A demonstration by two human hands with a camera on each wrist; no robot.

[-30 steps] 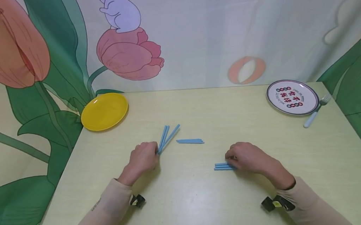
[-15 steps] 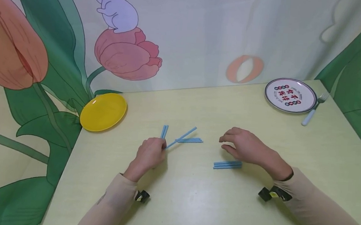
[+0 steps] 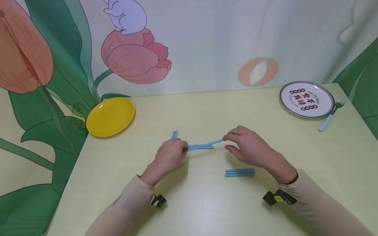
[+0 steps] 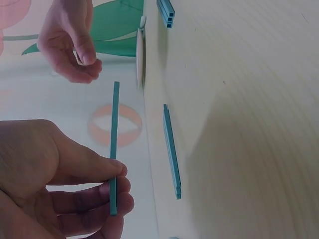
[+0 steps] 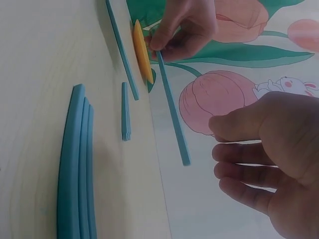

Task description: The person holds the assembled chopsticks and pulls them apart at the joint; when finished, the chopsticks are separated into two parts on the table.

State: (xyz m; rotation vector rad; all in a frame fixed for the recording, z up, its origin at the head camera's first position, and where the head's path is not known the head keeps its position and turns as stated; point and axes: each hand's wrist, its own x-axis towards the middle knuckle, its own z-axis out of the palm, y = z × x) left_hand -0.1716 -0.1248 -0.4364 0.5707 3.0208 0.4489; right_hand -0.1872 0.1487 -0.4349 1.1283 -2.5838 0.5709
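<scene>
My left hand (image 3: 171,155) pinches a thin blue stick (image 4: 114,134) near one end between thumb and fingers. The stick is held above the table and points towards my right hand (image 3: 253,147). That hand is spread, thumb apart from the fingers, and in both wrist views a gap shows between its fingertips and the stick's free end. Below the held stick lies a small bundle of blue sticks (image 4: 172,152). Another bundle (image 3: 239,172) rests side by side on the table in front of my right hand. Beyond my left hand, two more blue sticks (image 3: 174,134) are partly hidden by it.
A yellow plate (image 3: 110,117) sits at the table's left edge. At the back right stands a white plate (image 3: 306,111) with red lettering, a fork (image 3: 326,122) beside it. A printed curtain (image 3: 208,41) hangs along the table's back edge.
My left hand has moved right and slightly away, bringing one stick from beside the left pair over the middle bundle. My right hand has let go of the right bundle and moved up and left.
</scene>
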